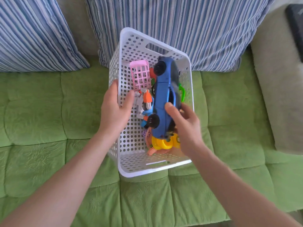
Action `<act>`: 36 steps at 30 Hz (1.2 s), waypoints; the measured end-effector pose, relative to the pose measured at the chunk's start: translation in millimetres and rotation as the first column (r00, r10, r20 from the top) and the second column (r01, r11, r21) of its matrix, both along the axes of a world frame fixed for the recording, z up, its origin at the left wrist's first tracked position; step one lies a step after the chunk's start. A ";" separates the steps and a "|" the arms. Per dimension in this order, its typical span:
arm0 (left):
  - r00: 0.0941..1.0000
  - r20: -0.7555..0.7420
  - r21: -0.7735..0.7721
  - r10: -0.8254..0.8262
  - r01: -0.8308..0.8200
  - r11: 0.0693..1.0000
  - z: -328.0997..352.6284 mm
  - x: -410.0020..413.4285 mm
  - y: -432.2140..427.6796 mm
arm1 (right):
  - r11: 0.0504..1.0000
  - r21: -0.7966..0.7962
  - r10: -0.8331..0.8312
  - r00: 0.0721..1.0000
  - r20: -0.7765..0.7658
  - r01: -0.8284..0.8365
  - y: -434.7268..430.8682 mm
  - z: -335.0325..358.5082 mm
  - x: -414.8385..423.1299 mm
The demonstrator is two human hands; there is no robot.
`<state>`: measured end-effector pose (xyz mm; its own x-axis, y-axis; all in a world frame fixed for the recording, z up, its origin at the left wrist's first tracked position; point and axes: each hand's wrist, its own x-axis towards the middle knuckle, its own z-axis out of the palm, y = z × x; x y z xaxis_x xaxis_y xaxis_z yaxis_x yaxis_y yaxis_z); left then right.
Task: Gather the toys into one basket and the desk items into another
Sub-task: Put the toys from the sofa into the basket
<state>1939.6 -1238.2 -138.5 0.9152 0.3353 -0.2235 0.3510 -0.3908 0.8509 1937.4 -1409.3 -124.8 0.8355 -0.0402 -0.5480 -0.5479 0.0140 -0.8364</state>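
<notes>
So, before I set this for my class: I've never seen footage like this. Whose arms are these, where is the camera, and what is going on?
There is no machine here. The single picture comes from a wide-angle camera worn on a person's head, looking down at their own bare arms. A white basket sits on a green sofa, in front of striped cushions. The left hand grips the basket's left wall, thumb inside. The right hand holds a blue toy car inside the basket, above other toys, among them a pink grid piece and a yellow toy. No second basket or desk items are in view.
</notes>
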 end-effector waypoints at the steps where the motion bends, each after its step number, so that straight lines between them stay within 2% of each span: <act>1: 1.000 -0.003 -0.023 -0.013 0.012 1.000 1.8 -1.0 1.6 | 0.995 0.093 0.031 0.999 -0.042 -0.027 11.0 -1.5 -9.4; 3: 1.000 -0.003 -0.081 0.014 -0.014 0.997 5.4 -1.5 2.2 | 0.958 0.282 0.100 0.985 -0.144 -0.056 28.7 -6.1 -23.7; 5: 0.999 -0.010 -0.144 0.039 -0.040 0.989 7.1 -3.0 1.8 | 0.917 0.397 0.156 0.954 -0.256 -0.043 42.0 -18.2 -34.9; 9: 0.998 -0.013 -0.271 0.054 -0.055 0.961 1.0 -8.2 5.8 | 0.898 0.440 0.208 0.894 -0.396 -0.014 57.0 -40.1 -45.9; 12: 1.000 -0.003 -0.266 0.024 -0.024 0.964 -3.3 -7.5 8.8 | 0.949 0.309 0.182 0.904 -0.388 -0.059 62.1 -53.9 -48.0; 14: 0.999 0.020 -0.228 -0.032 0.035 0.973 -5.9 -6.9 9.6 | 0.980 0.091 0.196 0.933 -0.300 -0.176 68.7 -60.0 -47.6; 16: 0.998 0.037 -0.191 -0.048 0.054 0.980 -11.3 -6.2 11.6 | 0.958 -0.121 0.226 0.944 -0.240 -0.260 77.5 -61.6 -47.0; 18: 1.000 0.001 -0.194 -0.005 0.005 0.981 -15.4 -4.7 14.9 | 0.917 -0.270 0.238 0.945 -0.224 -0.295 86.1 -62.7 -46.4; 21: 0.999 -0.014 -0.218 0.044 -0.046 0.975 -15.2 -5.8 16.3 | 0.841 -0.383 0.303 0.919 -0.252 -0.382 96.1 -67.2 -43.7; 24: 0.998 -0.013 -0.223 0.068 -0.070 0.972 -16.1 -9.0 19.5 | 0.741 -0.418 0.424 0.849 -0.315 -0.526 97.7 -64.8 -36.9; 26: 0.995 -0.024 -0.216 0.092 -0.095 0.972 -19.5 -10.1 24.0 | 0.707 -0.443 0.483 0.834 -0.267 -0.551 91.7 -55.7 -30.2; 28: 0.993 -0.042 -0.210 0.111 -0.118 0.971 -22.4 -9.9 28.5 | 0.758 -0.479 0.444 0.888 -0.120 -0.443 79.5 -43.0 -19.9; 31: 0.993 -0.051 -0.186 0.104 -0.112 0.976 -24.1 -10.5 32.6 | 0.832 -0.535 0.239 0.965 0.104 -0.148 53.6 -30.9 5.0; 34: 0.992 -0.065 -0.166 0.110 -0.119 0.979 -24.9 -10.6 35.5 | 0.781 -0.621 0.093 0.973 0.213 0.061 21.8 -35.4 30.0; 36: 0.990 -0.081 -0.158 0.118 -0.129 0.979 -25.7 -10.1 36.4 | 0.732 -0.673 0.041 0.980 0.196 0.104 -0.3 -45.1 41.6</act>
<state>1929.4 -1201.9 -164.2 0.8488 0.3986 -0.3472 0.4498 -0.1994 0.8706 1979.1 -1409.6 -169.9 0.9081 -0.3678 -0.2002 -0.3925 -0.5811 -0.7129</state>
